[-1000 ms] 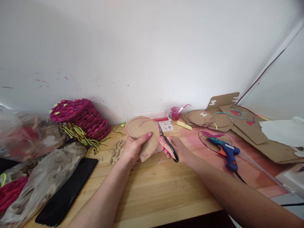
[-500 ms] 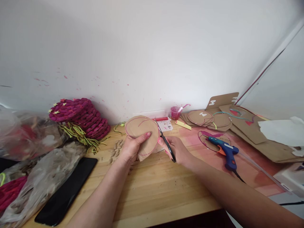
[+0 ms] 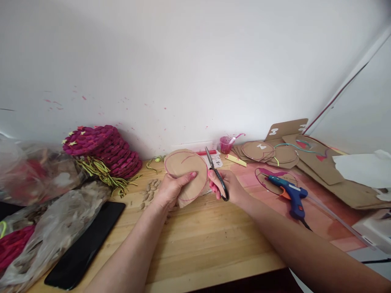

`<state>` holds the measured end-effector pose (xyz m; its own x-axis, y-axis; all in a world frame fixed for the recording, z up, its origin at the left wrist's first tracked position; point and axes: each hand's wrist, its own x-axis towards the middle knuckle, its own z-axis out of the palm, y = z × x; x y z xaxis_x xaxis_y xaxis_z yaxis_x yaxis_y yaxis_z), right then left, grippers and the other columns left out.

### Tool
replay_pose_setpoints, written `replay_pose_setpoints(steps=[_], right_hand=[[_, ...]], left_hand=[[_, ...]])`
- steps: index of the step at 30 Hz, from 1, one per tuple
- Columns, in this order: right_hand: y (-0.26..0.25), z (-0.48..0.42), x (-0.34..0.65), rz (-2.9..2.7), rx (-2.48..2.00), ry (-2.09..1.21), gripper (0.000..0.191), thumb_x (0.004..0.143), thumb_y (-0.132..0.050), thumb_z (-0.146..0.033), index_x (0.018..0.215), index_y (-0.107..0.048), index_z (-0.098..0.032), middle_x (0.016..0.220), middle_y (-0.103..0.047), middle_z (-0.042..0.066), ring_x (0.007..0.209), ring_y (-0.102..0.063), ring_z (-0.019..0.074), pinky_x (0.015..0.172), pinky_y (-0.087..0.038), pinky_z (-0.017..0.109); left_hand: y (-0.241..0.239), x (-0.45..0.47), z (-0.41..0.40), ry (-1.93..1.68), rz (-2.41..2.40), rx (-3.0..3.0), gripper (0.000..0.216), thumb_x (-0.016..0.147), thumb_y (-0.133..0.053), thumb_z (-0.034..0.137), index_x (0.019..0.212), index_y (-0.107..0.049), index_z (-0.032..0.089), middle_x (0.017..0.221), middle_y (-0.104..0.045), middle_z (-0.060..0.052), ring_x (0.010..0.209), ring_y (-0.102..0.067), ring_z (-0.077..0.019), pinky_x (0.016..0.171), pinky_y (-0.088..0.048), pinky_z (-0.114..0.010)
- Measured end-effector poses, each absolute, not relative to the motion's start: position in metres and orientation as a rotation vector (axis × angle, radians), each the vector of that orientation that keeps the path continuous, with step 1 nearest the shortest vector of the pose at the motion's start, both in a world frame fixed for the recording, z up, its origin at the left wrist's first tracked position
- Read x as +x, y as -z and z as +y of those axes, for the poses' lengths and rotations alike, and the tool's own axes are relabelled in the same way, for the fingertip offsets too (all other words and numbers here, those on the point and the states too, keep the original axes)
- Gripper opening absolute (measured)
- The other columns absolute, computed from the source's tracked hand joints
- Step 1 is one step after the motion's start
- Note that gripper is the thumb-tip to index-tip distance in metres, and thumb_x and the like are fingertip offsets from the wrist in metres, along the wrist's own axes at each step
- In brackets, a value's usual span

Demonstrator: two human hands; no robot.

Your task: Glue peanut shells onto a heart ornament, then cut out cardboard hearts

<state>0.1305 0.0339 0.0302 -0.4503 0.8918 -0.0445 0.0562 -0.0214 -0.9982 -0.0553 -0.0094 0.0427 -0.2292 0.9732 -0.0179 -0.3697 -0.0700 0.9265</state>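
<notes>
My left hand (image 3: 171, 190) holds up a round piece of brown cardboard (image 3: 185, 171) with a pink line drawn around its edge, thumb across its front. My right hand (image 3: 230, 188) grips black-handled scissors (image 3: 216, 175), whose blades point up along the cardboard's right edge. Both hands hover just above the wooden table (image 3: 201, 240), near its middle.
A blue glue gun (image 3: 291, 195) lies right of my hands on a pink-stained patch. Cardboard discs (image 3: 269, 152) and sheets are stacked at the back right. A magenta woven pile (image 3: 104, 148), plastic bags (image 3: 45, 228) and a black slab (image 3: 84, 246) fill the left.
The scissors have swung up from a slant beside the cardboard to nearly upright, blades above its right edge. My left hand turned the cardboard slightly.
</notes>
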Motion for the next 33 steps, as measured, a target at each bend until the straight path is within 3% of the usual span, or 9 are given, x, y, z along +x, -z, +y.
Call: replay_pose_setpoints(steps=[5, 9, 13, 16, 21, 26, 28, 33], right_hand=[[-0.045, 0.035, 0.132, -1.533, -1.012, -1.485, 0.047, 0.066, -0.085, -0.057, 0.069, -0.06, -0.018, 0.058, -0.058, -0.004, 0.04, -0.053, 0.008, 0.038, -0.038, 0.02], [-0.044, 0.033, 0.129, -1.46, -1.039, -1.463, 0.043, 0.065, -0.086, -0.051, 0.072, -0.06, -0.018, 0.06, -0.06, -0.004, 0.041, -0.052, 0.0082, 0.038, -0.037, 0.021], [-0.039, 0.033, 0.127, -1.331, -0.962, -1.492, 0.04, 0.07, -0.082, -0.05, 0.073, -0.059, -0.018, 0.061, -0.061, -0.003, 0.042, -0.052, 0.0081, 0.039, -0.036, 0.022], [-0.039, 0.032, 0.125, -1.202, -0.881, -1.503, 0.041, 0.072, -0.081, -0.051, 0.071, -0.057, -0.018, 0.062, -0.061, -0.003, 0.045, -0.055, 0.0086, 0.042, -0.037, 0.022], [-0.039, 0.028, 0.121, -1.071, -0.869, -1.554, 0.04, 0.07, -0.082, -0.049, 0.078, -0.058, -0.018, 0.069, -0.066, -0.002, 0.049, -0.062, 0.0111, 0.045, -0.04, 0.022], [-0.033, 0.017, 0.114, -1.336, -0.845, -1.659, 0.042, 0.073, -0.081, -0.053, 0.071, -0.06, -0.017, 0.065, -0.064, -0.002, 0.049, -0.061, 0.011, 0.047, -0.042, 0.023], [-0.031, 0.014, 0.113, -1.442, -0.864, -1.679, 0.045, 0.074, -0.08, -0.057, 0.07, -0.059, -0.017, 0.062, -0.062, -0.003, 0.045, -0.058, 0.0101, 0.044, -0.04, 0.023], [-0.031, 0.013, 0.118, -1.528, -0.938, -1.713, 0.051, 0.08, -0.071, -0.067, 0.072, -0.056, -0.019, 0.051, -0.05, -0.007, 0.038, -0.047, 0.008, 0.04, -0.034, 0.022]], left_hand=[[-0.042, -0.053, -0.012, -1.464, 1.05, 0.848, 0.066, 0.058, -0.096, 0.026, 0.119, -0.073, 0.015, 0.112, -0.078, -0.013, 0.099, -0.074, -0.0265, 0.088, -0.06, -0.037], [-0.042, -0.056, -0.009, -1.398, 1.081, 0.767, 0.057, 0.058, -0.097, 0.029, 0.108, -0.076, 0.012, 0.107, -0.079, -0.015, 0.092, -0.075, -0.0271, 0.084, -0.061, -0.037], [-0.044, -0.062, -0.005, -1.471, 1.051, 0.627, 0.06, 0.06, -0.094, 0.048, 0.104, -0.076, 0.013, 0.101, -0.079, -0.015, 0.091, -0.075, -0.0294, 0.077, -0.062, -0.037], [-0.046, -0.06, -0.006, -1.517, 0.947, 0.679, 0.061, 0.065, -0.088, 0.058, 0.108, -0.075, 0.017, 0.104, -0.078, -0.012, 0.087, -0.074, -0.0249, 0.07, -0.06, -0.031], [-0.038, -0.042, -0.013, -1.462, 0.938, 0.702, 0.049, 0.058, -0.096, 0.045, 0.089, -0.073, 0.015, 0.078, -0.073, -0.004, 0.069, -0.069, -0.0156, 0.063, -0.054, -0.024], [-0.028, -0.025, -0.018, -1.477, 0.957, 0.716, 0.04, 0.068, -0.09, 0.044, 0.087, -0.071, 0.015, 0.073, -0.07, -0.002, 0.058, -0.062, -0.0134, 0.057, -0.05, -0.027], [-0.029, -0.025, -0.016, -1.568, 0.978, 0.711, 0.037, 0.069, -0.09, 0.039, 0.092, -0.071, 0.017, 0.076, -0.07, -0.001, 0.057, -0.059, -0.0118, 0.053, -0.046, -0.025], [-0.037, -0.036, -0.008, -1.841, 1.029, 0.571, 0.054, 0.062, -0.094, 0.028, 0.108, -0.067, 0.021, 0.09, -0.069, 0.004, 0.058, -0.052, -0.0056, 0.05, -0.039, -0.019]])
